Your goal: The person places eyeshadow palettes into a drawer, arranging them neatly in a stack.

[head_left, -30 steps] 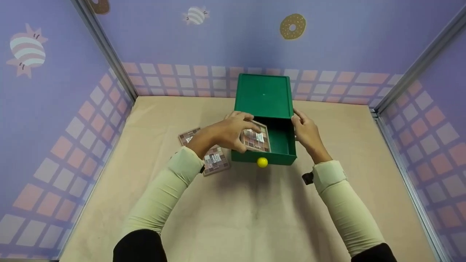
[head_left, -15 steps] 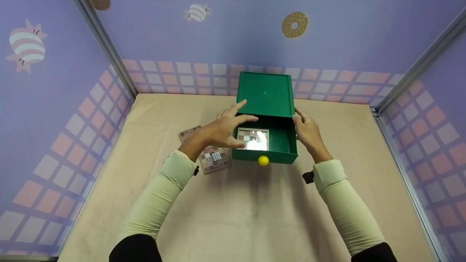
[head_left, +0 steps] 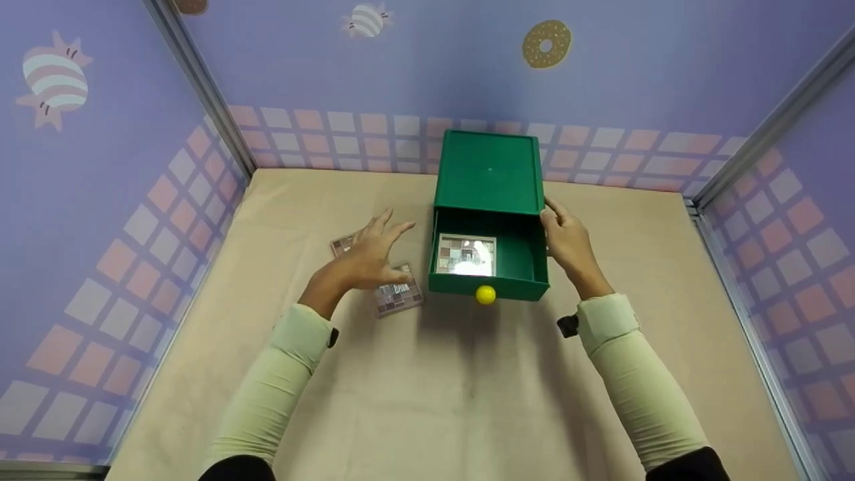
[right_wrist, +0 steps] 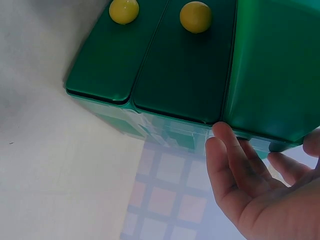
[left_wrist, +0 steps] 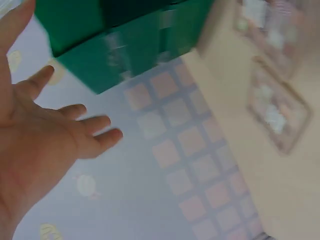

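Setting: a booth with lilac walls (head_left: 100, 167) printed with doughnuts and striped sweets, a band of pink and white squares low down; metal posts stand in the back corners.
Surface: a beige table top (head_left: 454, 381) fills the floor of the booth.
Green drawer box (head_left: 491, 174): stands at the back middle of the table, close to the rear wall; its top drawer (head_left: 518, 257) is pulled out toward the person, with a yellow ball knob (head_left: 485, 294) on the front; the right wrist view shows a second yellow knob (right_wrist: 124, 10) on a lower drawer front.
Palette in the drawer (head_left: 466, 254): a square eyeshadow palette lies flat in the left part of the open drawer, its lid catching glare.
Palettes on the table (head_left: 398, 296): two more lie just left of the box, one near its front corner, the other partly hidden under the left hand.
Left hand (head_left: 371, 252): fingers straight and spread, holding nothing, above the table palettes; whether it touches them I cannot tell.
Right hand (head_left: 566, 242): fingers straight, laid against the right side of the box where the drawer comes out; gripping nothing.
Sleeves: pale cream on both forearms.
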`<control>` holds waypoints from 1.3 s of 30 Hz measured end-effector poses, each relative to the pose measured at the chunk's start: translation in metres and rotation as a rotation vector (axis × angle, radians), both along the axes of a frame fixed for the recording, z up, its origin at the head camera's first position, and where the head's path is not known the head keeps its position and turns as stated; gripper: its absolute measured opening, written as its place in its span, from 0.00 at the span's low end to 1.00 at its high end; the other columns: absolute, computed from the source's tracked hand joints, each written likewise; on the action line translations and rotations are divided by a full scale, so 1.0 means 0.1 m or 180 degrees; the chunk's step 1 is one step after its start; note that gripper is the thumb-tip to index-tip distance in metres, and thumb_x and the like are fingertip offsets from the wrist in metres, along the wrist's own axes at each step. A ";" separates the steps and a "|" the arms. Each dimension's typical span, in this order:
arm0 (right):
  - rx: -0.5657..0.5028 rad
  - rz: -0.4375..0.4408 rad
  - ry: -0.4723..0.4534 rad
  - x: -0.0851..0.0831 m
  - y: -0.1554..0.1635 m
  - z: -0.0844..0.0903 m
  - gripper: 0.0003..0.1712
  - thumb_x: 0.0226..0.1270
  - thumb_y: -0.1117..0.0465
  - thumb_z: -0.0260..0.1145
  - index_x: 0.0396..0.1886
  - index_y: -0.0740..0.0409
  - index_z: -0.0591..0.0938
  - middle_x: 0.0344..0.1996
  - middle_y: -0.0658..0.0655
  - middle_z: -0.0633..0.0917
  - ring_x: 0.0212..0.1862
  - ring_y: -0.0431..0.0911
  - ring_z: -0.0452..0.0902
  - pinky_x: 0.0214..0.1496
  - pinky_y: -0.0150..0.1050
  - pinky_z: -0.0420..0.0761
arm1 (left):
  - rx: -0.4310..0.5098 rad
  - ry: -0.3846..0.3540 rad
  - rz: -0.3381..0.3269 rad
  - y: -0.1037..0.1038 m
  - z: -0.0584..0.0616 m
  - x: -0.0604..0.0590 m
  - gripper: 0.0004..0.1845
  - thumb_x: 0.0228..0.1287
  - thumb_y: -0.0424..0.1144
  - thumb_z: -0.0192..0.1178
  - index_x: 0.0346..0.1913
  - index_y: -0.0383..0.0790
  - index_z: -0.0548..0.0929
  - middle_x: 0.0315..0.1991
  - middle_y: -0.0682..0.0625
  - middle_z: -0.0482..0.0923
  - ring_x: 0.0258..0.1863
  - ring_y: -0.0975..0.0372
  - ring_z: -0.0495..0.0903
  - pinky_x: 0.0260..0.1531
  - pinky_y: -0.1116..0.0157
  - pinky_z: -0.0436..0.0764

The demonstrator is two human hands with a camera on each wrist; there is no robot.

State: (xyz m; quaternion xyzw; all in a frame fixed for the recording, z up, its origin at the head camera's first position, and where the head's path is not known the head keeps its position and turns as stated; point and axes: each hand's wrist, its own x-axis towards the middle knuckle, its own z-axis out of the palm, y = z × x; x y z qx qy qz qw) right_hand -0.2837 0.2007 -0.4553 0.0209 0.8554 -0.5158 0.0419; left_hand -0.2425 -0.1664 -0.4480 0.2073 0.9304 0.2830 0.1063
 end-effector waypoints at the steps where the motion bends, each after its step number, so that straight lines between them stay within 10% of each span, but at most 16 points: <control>1: 0.0001 0.0001 0.0003 0.00 0.00 0.00 0.33 0.82 0.42 0.42 0.82 0.41 0.59 0.71 0.65 0.74 0.63 0.61 0.78 0.58 0.57 0.83 | -0.0074 -0.0033 0.0029 -0.02 -0.07 0.01 0.52 0.58 0.48 0.73 0.81 0.52 0.55 0.84 0.38 0.35 0.82 0.39 0.39 0.73 0.29 0.46; 14: -0.0037 -0.0004 0.0033 0.01 0.00 0.00 0.33 0.82 0.42 0.43 0.82 0.43 0.59 0.73 0.65 0.71 0.66 0.62 0.76 0.60 0.58 0.82 | -0.0544 -0.0326 0.0207 -0.12 -0.87 0.10 0.55 0.57 0.51 0.75 0.82 0.49 0.53 0.83 0.34 0.33 0.81 0.33 0.35 0.76 0.34 0.37; 39: -0.0052 -0.0013 -0.0017 0.01 0.00 -0.01 0.33 0.82 0.41 0.43 0.82 0.41 0.58 0.74 0.64 0.71 0.67 0.61 0.75 0.60 0.57 0.82 | -0.1192 -0.0326 0.0155 -0.14 -1.30 0.13 0.48 0.66 0.64 0.62 0.82 0.54 0.53 0.82 0.32 0.35 0.82 0.38 0.33 0.79 0.38 0.38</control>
